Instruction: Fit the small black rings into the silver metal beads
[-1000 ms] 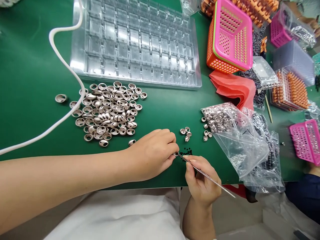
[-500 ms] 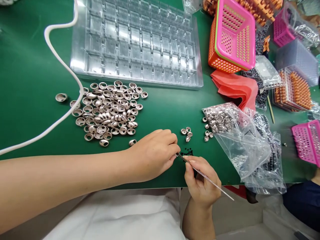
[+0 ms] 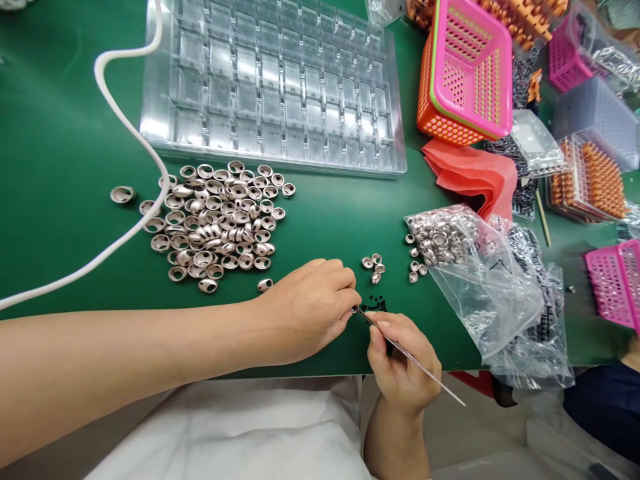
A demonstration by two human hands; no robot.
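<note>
My left hand [image 3: 313, 310] is closed in a pinch on a small metal ring [image 3: 355, 309], mostly hidden by the fingertips. In my right hand [image 3: 406, 360] is a thin metal tool [image 3: 417, 362], held like a pen, its tip touching the ring. Tiny black pieces [image 3: 375, 305] lie just behind the tool's tip. Farther back are several small metal rings [image 3: 376, 261] in a loose group. A large pile of silvery rings [image 3: 220, 220] spreads on the green table [image 3: 330, 217], left of my left hand.
A clear compartment tray [image 3: 280, 87] stands at the back. Behind my right hand, a plastic bag [image 3: 480, 287] holds more rings, near red cloth [image 3: 475, 170] and stacked baskets [image 3: 470, 67]. A white cord [image 3: 117, 110] crosses the left side. Another person's dark sleeve [image 3: 605, 403] shows at right.
My right hand and the outer end of the tool have shifted very slightly left. The white cord's upper part has moved a little right. My left hand keeps its pinch.
</note>
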